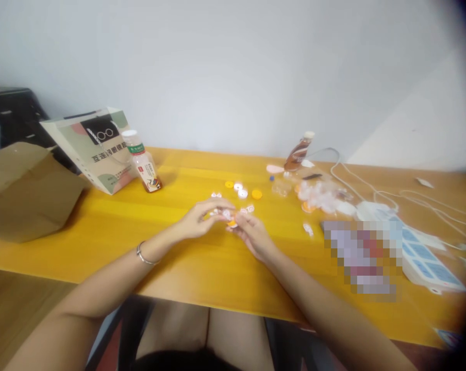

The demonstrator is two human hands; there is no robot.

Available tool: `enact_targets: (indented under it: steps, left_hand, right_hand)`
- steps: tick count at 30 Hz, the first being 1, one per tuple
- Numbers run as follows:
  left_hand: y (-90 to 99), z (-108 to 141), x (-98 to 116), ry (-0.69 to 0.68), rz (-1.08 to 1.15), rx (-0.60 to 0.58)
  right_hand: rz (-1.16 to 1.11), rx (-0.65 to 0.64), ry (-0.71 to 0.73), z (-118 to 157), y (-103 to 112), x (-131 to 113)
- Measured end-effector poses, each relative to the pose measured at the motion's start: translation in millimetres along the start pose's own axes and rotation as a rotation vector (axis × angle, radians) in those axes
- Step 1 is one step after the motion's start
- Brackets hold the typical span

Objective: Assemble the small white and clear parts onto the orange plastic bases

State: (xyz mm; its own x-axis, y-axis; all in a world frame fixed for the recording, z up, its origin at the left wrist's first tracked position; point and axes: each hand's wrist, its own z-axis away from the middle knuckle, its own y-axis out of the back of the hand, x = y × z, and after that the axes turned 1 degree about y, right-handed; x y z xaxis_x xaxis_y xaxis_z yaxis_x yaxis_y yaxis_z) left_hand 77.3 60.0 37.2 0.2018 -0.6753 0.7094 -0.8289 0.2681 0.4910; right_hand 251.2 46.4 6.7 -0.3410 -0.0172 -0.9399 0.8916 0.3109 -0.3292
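Observation:
My left hand (200, 219) and my right hand (254, 236) meet above the middle of the table. Between the right fingertips is a small orange-and-white round piece (232, 223), partly covered by the fingers. The left thumb and fingers close on a small white piece (226, 214) with pinkish marks, right beside the orange one; blur hides whether the two pieces are joined. Just beyond lie two white discs (243, 194) and two yellow discs, one of them a yellow disc (256, 194) at the right. Similar small white pieces (250, 208) are scattered around the hands.
To the left stand a drink bottle (146, 167), a printed paper bag (97, 154) and a brown bag (28, 196). A brown drink bottle (297, 153) leans at the back right. Clear plastic packets (321, 195), a pixelated flat object (360, 257), a power strip (426, 255) and cables lie right.

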Motion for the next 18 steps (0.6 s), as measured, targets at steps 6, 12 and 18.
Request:
enact_targets:
  steps: [6, 12, 18]
  left_hand:
    - [-0.4, 1, -1, 0.124, -0.096, 0.070]
    - [0.6, 0, -2, -0.007, -0.185, 0.024]
    - [6.9, -2, 4, -0.021, -0.093, -0.048]
  right_hand:
    - [0.112, 0.117, 0.125, -1, -4, -3]
    - [-0.011, 0.008, -0.031, 2, -2, 0]
    - [-0.045, 0.002, -0.049, 0, -2, 0]
